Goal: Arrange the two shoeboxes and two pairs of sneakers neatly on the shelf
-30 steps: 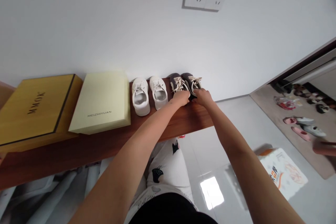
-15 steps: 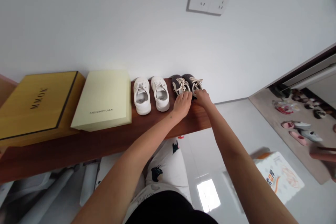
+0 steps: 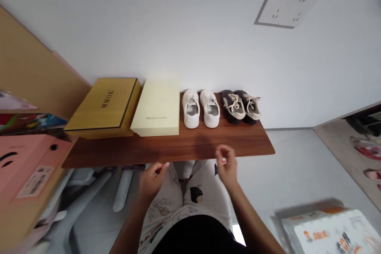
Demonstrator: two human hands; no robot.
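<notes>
Settled row

The dark shoes sit close together at the right end of the wooden desk, toes to the wall, beside the white shoes, cream box and gold box. The left hand and right hand hang near the front edge, each grip slackly curled, holding nothing visible. The placing looks done; anything left does not show.

"MMOK" stands in dark capitals on the gold box; "MEIZHIYUAN" stands in smaller dark capitals on the cream box. The pink box bears a white barcode label, its print too blurred to read. Orange and dark characters on the pack are too blurred to read surely.
</notes>
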